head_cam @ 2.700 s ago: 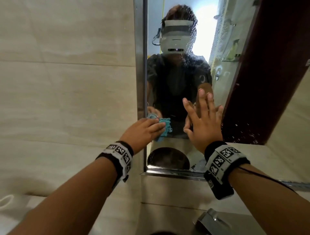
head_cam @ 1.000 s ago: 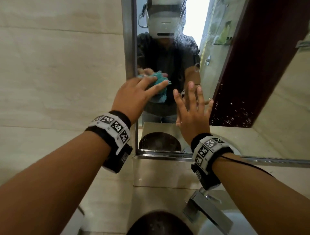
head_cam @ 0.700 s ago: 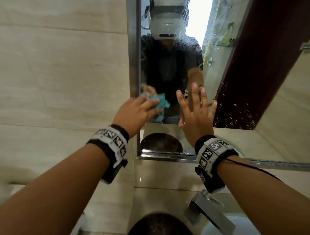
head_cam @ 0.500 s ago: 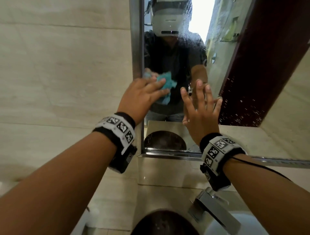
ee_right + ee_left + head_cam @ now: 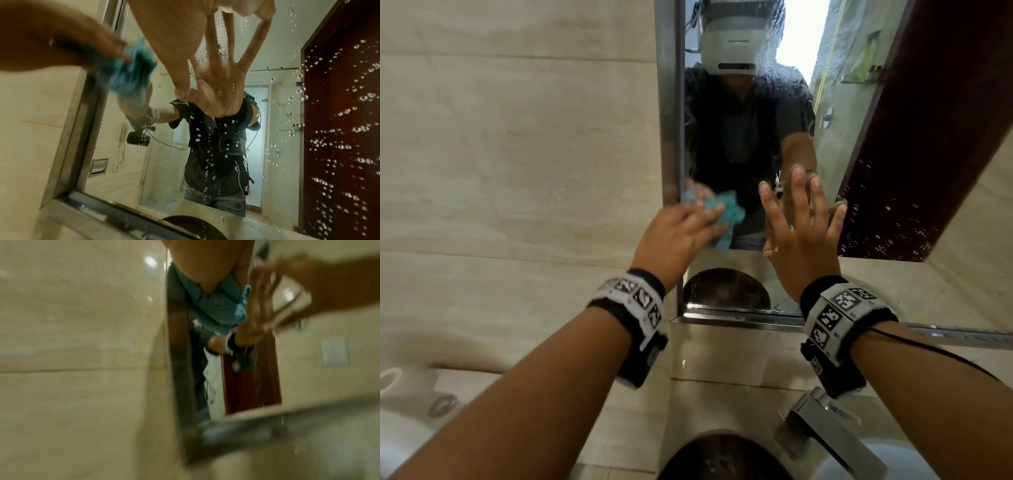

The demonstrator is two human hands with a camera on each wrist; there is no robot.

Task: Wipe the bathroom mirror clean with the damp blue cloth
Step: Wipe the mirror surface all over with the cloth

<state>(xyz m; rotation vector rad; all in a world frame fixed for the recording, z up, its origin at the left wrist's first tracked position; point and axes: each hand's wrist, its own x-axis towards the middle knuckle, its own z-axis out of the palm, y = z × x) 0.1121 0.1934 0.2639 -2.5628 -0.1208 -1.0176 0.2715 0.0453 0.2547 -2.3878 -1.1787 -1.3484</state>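
The blue cloth [image 5: 726,222] is bunched under my left hand [image 5: 688,229], which holds it against the mirror [image 5: 887,212] beside the metal left frame [image 5: 671,102]. My fingers lie over the cloth. In the left wrist view the cloth [image 5: 218,309] folds around my thumb, and the picture is blurred. My right hand [image 5: 804,233] rests on the glass just right of the cloth, its fingers spread and straight, holding nothing. The right wrist view shows the cloth [image 5: 131,73], my right hand [image 5: 174,32] and many water drops [image 5: 339,129] on the right part of the glass.
A beige tiled wall [image 5: 517,171] runs left of the mirror. Below it are a tiled ledge [image 5: 739,349], a chrome faucet [image 5: 822,435] and a dark basin [image 5: 722,459]. A white fixture [image 5: 400,394] sits at the lower left.
My left hand has slid the cloth up and down along the mirror's left edge and is now lower than half a second ago. The right hand has stayed spread on the glass.
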